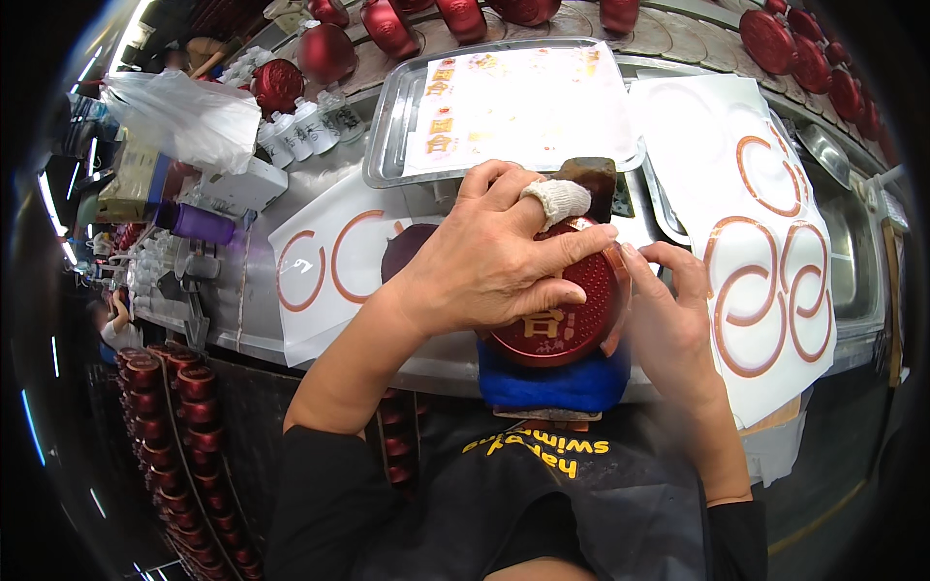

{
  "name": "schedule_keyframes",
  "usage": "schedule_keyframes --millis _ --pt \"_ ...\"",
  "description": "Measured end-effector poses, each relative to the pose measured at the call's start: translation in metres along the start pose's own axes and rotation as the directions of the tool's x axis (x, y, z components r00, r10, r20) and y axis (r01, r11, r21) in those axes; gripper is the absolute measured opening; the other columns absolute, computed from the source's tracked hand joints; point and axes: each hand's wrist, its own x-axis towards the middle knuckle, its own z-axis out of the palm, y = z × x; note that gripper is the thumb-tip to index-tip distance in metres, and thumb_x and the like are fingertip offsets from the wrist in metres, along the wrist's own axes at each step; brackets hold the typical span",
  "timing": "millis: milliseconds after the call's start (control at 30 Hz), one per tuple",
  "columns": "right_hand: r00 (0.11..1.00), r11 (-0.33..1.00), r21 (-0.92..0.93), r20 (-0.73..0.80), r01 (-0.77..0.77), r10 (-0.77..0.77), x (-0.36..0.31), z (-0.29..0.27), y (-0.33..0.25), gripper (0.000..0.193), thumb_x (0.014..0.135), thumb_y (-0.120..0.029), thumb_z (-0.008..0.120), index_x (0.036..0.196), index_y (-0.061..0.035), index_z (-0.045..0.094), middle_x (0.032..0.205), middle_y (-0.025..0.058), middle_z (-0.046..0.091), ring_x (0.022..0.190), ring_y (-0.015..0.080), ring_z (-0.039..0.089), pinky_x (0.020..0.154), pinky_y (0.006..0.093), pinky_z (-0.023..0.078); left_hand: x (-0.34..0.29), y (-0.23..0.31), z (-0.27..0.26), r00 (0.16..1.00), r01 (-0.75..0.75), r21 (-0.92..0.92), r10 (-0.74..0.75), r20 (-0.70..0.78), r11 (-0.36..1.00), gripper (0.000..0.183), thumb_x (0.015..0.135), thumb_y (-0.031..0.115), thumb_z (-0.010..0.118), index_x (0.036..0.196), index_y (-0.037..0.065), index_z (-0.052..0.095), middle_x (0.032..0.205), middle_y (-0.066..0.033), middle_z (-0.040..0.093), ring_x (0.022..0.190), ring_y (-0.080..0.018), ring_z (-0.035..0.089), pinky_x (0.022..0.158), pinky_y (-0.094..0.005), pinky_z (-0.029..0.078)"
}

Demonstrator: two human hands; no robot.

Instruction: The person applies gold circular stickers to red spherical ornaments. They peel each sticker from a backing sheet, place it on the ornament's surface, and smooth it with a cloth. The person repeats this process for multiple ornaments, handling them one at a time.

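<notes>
A red, round metallic vessel (562,334) with a dotted face and gold marking sits on a blue cloth pad (552,382) in front of me. My left hand (494,252) lies across its far left side, thumb and forefinger on the face, the other fingers curled over the far rim. One finger wears a white knitted cover (557,203). A copper-coloured band (616,320) runs along the vessel's right edge. My right hand (678,310) pinches at this edge, its thumb and forefinger close to the left forefinger. The fingertips partly hide the band.
White sheets with copper rings (770,290) lie at right, another ring sheet (329,257) at left. Beyond stands a metal tray (387,145) holding a decal sheet (523,107). Small bottles (310,126) and a purple bottle (199,223) stand left. Red vessels (387,29) line the back.
</notes>
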Motion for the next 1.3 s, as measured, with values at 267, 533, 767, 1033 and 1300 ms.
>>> schedule_keyframes --millis 267,533,767,1033,1300 --pt "0.978 0.948 0.242 0.021 -0.207 0.208 0.001 -0.002 -0.003 0.014 0.095 -0.011 0.069 0.103 0.0006 0.069 0.12 0.0198 0.058 0.111 0.0328 0.058 0.095 0.0404 0.047 0.003 0.005 -0.001 0.998 0.007 0.034 -0.009 0.057 0.999 0.048 0.094 0.053 0.063 0.128 0.02 0.071 0.119 -0.0113 0.067 0.117 -0.0301 0.055 0.107 -0.0462 0.033" --pt "0.882 0.61 0.64 0.284 -0.466 0.376 0.001 -0.008 -0.002 0.01 0.096 -0.01 0.066 0.094 -0.0008 0.064 0.119 0.0136 0.054 0.114 0.022 0.054 0.099 0.0334 0.042 0.004 0.004 0.001 0.999 0.015 -0.007 -0.015 0.046 1.0 0.048 0.093 0.053 0.065 0.126 0.019 0.071 0.118 -0.0104 0.068 0.116 -0.0304 0.056 0.108 -0.0475 0.034" --pt "0.794 0.413 0.693 0.409 -0.591 0.449 -0.005 0.0 -0.001 0.01 0.098 -0.011 0.065 0.093 -0.002 0.064 0.116 0.012 0.054 0.118 0.021 0.05 0.102 0.0338 0.04 0.004 0.007 0.002 0.999 -0.005 0.009 0.005 0.048 1.0 0.051 0.092 0.055 0.065 0.127 0.018 0.07 0.114 -0.0102 0.07 0.117 -0.0305 0.056 0.108 -0.049 0.034" --pt "0.87 0.624 0.608 0.371 -0.491 0.324 -0.013 -0.013 -0.002 0.013 0.095 -0.014 0.069 0.091 -0.0017 0.066 0.117 0.0129 0.052 0.118 0.0249 0.051 0.102 0.0354 0.041 0.009 0.014 0.002 0.995 -0.03 -0.03 0.033 0.093 0.999 0.05 0.09 0.055 0.068 0.125 0.019 0.068 0.111 -0.0083 0.071 0.12 -0.0311 0.056 0.11 -0.0506 0.033" --pt "0.893 0.721 0.528 0.294 -0.449 0.341 -0.016 -0.014 -0.018 0.006 0.088 -0.009 0.074 0.088 -0.0032 0.072 0.117 0.0149 0.052 0.117 0.0263 0.052 0.098 0.0366 0.044 0.011 0.015 0.002 0.994 -0.043 -0.008 0.043 0.096 0.999 0.047 0.09 0.053 0.068 0.124 0.02 0.068 0.114 -0.008 0.07 0.121 -0.0311 0.055 0.111 -0.0517 0.032"
